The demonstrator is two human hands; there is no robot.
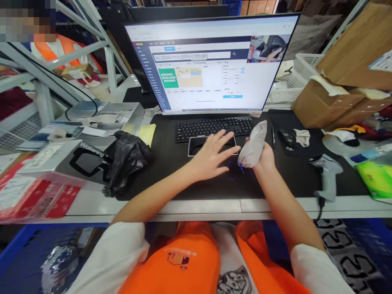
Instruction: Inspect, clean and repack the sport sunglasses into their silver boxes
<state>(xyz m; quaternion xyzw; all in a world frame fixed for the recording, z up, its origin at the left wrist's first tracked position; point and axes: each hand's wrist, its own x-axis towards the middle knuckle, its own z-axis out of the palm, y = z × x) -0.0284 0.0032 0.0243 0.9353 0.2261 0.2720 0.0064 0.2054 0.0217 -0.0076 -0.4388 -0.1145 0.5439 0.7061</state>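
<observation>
My right hand (266, 158) is closed around a small grey soft pouch (253, 143) and holds it upright over the black desk mat (171, 179). My left hand (212, 154) is open, fingers spread, reaching toward the pouch above the mat, just in front of the black keyboard (211, 127). A rectangular outlined patch (196, 148) on the mat lies partly under my left hand. The large monitor (211, 61) stands behind the keyboard and shows a form page.
A crumpled black plastic bag (125, 159) and a grey box (61, 160) lie left. A mouse (286, 139) and a grey barcode scanner (327, 175) sit right. Cardboard boxes (346, 77) and a white basket (294, 77) stand at the back right. A metal rack (45, 69) fills the left.
</observation>
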